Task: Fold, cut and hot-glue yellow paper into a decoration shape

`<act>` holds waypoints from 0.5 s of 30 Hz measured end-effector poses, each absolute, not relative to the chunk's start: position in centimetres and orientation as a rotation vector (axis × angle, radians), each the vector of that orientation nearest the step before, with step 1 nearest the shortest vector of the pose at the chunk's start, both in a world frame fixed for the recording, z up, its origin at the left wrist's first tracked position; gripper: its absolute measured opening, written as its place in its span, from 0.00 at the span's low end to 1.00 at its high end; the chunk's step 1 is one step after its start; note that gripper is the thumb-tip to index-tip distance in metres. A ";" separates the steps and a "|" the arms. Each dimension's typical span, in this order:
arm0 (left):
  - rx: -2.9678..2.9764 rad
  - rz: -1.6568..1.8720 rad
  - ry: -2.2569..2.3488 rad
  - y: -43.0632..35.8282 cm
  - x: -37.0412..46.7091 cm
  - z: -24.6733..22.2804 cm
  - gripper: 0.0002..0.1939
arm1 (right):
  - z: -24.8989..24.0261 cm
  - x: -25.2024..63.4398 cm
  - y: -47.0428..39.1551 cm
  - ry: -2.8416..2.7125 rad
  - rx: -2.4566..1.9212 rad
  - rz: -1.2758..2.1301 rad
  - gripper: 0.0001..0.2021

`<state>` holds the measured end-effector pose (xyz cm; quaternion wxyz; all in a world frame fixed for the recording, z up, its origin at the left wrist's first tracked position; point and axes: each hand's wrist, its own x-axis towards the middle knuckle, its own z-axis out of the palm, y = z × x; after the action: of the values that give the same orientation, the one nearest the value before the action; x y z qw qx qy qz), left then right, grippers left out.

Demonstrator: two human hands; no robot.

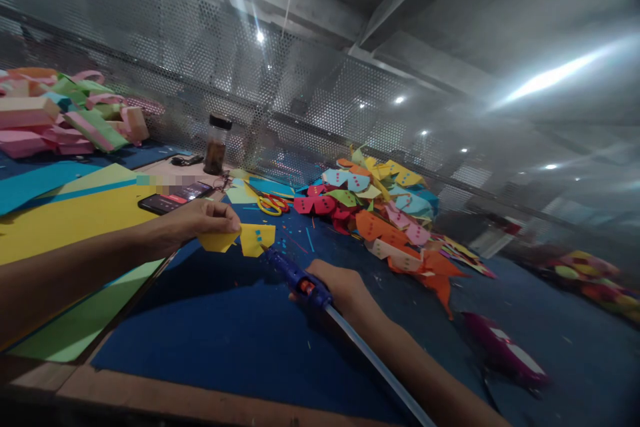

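Note:
Pinched in the fingers of my left hand [216, 219] is a yellow paper cutout [265, 235], held above the blue table sheet. Small blue squares sit on its right half; my fingers cover part of its left half. My right hand [340, 287] is wrapped round a dark blue glue gun [290, 269], with a long translucent glue stick [375, 359] coming out of its back end. The gun's tip is at the lower edge of the cutout's right half; whether they touch, I cannot tell. Tiny blue and red paper scraps lie just beyond the tip.
Behind my left hand are a phone [175, 197], a jar [217, 145] and yellow-handled scissors [273, 204]. Colourful paper cutouts [385, 227] pile up at right, near a purple object [505, 352]. Paper sheets [75, 227] and folded paper pieces [65, 117] lie left. Mesh [240, 93] stands behind.

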<state>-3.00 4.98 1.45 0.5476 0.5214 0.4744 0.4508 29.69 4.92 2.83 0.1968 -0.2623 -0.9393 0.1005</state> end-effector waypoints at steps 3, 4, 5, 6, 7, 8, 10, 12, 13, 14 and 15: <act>1.232 1.076 1.120 5.0 -3.0 1.4 0.20 | 2.6 29.7 5.0 -2.627 -0.741 0.274 0.04; 1.232 1.077 1.119 5.0 -2.9 1.4 0.20 | 2.5 29.7 5.0 -2.627 -0.745 0.272 0.05; 1.232 1.078 1.118 5.0 -2.9 1.4 0.20 | 2.5 29.7 5.0 -2.624 -0.750 0.269 0.06; 1.233 1.077 1.118 5.0 -2.9 1.4 0.20 | 2.4 29.7 5.1 -2.620 -0.752 0.266 0.06; 1.233 1.075 1.122 5.1 -2.9 1.4 0.20 | 2.4 29.6 5.1 -2.616 -0.753 0.262 0.07; 1.234 1.073 1.125 5.1 -2.9 1.4 0.20 | 2.4 29.6 5.1 -2.615 -0.754 0.258 0.07; 1.236 1.067 1.131 5.2 -3.0 1.4 0.19 | 2.4 29.6 5.1 -2.616 -0.755 0.253 0.07; 1.237 1.065 1.137 5.2 -3.0 1.3 0.20 | 2.4 29.6 5.1 -2.626 -0.751 0.252 0.07; 1.237 1.066 1.141 5.2 -3.0 1.4 0.20 | 2.3 29.6 5.1 -2.627 -0.752 0.246 0.07; 1.238 1.066 1.143 5.2 -3.0 1.4 0.19 | 2.3 29.6 5.2 -2.627 -0.753 0.237 0.07; 1.240 1.068 1.145 5.2 -3.0 1.4 0.19 | 2.3 29.6 5.2 -2.628 -0.755 0.226 0.07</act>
<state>-3.01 5.18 1.37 0.5416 0.5221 0.4818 0.4494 29.61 5.21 2.26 0.1979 -0.2696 -0.9389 0.0809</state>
